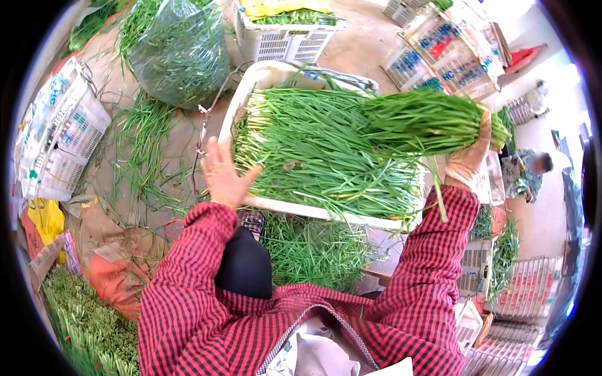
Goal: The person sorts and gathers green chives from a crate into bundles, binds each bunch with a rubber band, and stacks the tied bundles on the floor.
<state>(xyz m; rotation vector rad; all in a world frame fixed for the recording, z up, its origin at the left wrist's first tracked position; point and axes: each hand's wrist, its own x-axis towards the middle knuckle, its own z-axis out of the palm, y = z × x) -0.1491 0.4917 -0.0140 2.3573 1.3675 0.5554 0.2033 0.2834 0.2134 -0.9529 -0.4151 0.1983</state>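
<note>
In front of me a white plastic crate [295, 207] is filled with flat layers of garlic chives [307, 144], their pale stem ends showing along the left side. My right hand [469, 158] is wrapped round the stem end of a thick bunch of chives [420, 119], held over the crate's right side with the leaves pointing left. A few loose leaves hang down by that wrist. My left hand [226, 173], fingers spread, is at the crate's near left corner and holds nothing. Whether it touches the rim I cannot tell.
A clear plastic bag of greens [182, 56] stands behind left. White crates stand at left [63, 131] and back [288, 44]. Loose chives [313, 250] lie below the crate. Bundled greens [94, 319] lie at lower left. Another person [525, 172] is at far right.
</note>
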